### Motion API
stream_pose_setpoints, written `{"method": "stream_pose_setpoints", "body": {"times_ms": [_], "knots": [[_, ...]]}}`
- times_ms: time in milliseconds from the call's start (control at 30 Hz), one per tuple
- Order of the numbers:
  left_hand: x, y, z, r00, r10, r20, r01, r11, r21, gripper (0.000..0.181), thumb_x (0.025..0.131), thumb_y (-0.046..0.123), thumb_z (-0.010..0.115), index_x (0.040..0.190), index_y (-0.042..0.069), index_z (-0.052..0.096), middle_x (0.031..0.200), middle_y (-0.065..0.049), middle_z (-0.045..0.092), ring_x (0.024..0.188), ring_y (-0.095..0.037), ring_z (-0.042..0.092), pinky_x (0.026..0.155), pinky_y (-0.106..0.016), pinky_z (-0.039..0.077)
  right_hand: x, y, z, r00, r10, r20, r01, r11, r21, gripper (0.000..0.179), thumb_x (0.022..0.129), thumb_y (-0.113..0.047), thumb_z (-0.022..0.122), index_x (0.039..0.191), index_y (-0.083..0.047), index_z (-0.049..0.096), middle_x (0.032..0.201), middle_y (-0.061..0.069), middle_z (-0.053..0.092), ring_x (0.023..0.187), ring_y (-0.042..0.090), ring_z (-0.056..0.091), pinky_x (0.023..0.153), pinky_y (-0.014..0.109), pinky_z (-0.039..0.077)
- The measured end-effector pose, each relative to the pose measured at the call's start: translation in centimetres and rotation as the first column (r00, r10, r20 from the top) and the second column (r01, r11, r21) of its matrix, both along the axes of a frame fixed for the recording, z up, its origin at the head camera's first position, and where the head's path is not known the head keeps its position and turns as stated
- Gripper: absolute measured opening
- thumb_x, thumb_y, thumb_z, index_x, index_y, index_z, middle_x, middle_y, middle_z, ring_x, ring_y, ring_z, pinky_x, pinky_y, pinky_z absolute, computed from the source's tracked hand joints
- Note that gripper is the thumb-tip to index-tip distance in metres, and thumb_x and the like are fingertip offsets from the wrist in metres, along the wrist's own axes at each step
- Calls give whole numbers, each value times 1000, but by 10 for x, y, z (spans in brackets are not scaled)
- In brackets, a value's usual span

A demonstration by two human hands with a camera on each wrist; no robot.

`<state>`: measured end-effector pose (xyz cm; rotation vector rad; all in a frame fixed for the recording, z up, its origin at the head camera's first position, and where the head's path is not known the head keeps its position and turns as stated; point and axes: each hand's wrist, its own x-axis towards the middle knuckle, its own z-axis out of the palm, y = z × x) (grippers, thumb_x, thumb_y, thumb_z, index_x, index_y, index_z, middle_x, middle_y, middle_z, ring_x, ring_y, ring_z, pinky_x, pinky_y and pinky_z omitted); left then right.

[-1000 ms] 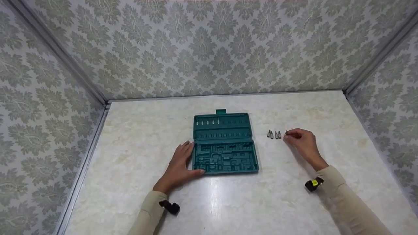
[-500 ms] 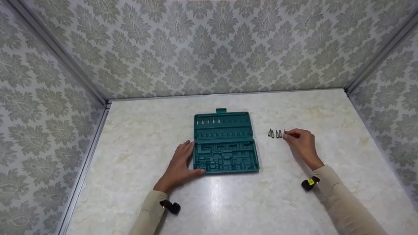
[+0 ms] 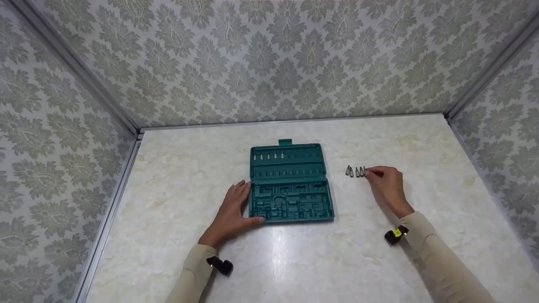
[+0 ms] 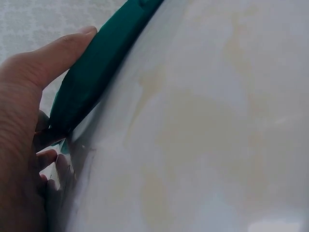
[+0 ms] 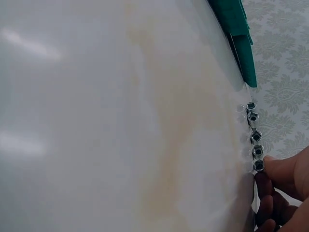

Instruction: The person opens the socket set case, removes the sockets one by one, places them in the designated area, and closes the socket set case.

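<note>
A green plastic tool case (image 3: 290, 221) lies unfolded on the table. My left hand (image 3: 230, 214) holds its near left corner, thumb on the near rim and fingers along the left side. In the left wrist view, my left hand (image 4: 21, 87) has its thumb against the green case (image 4: 89, 67). Several short metal bit sockets (image 3: 351, 172) lie in a row right of the case. At the row's right end, my right hand (image 3: 387, 187) pinches one bit socket (image 5: 259, 165) between thumb and index finger. Square holes face the right wrist camera.
Several bits (image 3: 268, 156) stand in the left slots of the case's far half. Moulded recesses fill the near half. The pale marbled table (image 3: 189, 155) meets patterned walls (image 3: 286, 63) at the back and sides.
My right hand has moved slightly left, bringing the pinched bit socket up beside the others in the row. The left hand has stayed on the case.
</note>
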<state>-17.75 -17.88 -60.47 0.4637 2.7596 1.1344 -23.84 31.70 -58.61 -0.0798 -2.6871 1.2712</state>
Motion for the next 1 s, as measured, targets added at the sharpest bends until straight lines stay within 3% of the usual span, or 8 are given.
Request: {"method": "stream_pose_setpoints", "body": {"times_ms": [233,500,633,767,900,1000], "knots": [[-4,5,-1,1000,-11,-8,11,1000,1,126,82,71,85,177,16,24,182,-11,24,170,-38,10,135,-61,12,-3,7,17,1000,-22,6,22,1000,-11,27,107,-21,75,120,1,83,116,20,81,99,20,72,76,12,50],[-1,-1,-1,1000,-6,-20,6,1000,-6,127,82,70,85,177,14,23,182,-12,24,170,-39,10,136,-60,12,-14,-28,30,991,137,10,-136,990,-46,27,107,-20,75,123,1,82,114,15,80,98,24,67,73,18,53],[0,-4,0,1000,6,-6,-7,1000,-10,128,81,71,85,177,15,22,183,-11,22,170,-37,8,136,-59,10,-22,-53,35,971,238,-21,-239,971,-34,26,107,-16,75,125,3,80,115,15,80,100,26,68,78,24,55],[0,-3,0,1000,3,-19,-3,1000,-6,127,82,68,88,177,13,24,182,-14,24,170,-39,10,136,-59,10,-29,-77,39,947,317,-47,-317,948,-7,26,106,-13,76,125,4,79,116,17,79,104,30,70,89,39,57],[0,-2,-1,1000,1,-29,-1,1000,7,127,81,65,90,176,11,26,181,-16,25,169,-42,12,135,-61,13,-35,-98,42,921,389,-26,-390,921,-17,28,107,-14,75,127,4,78,119,17,78,108,31,71,95,50,57],[0,0,-1,1000,-1,-20,1,1000,10,128,80,67,89,177,14,25,182,-12,24,170,-40,11,135,-62,14,-39,-109,45,900,435,-8,-435,900,-22,29,107,-15,75,129,4,77,121,16,76,110,30,70,96,51,58]]}}
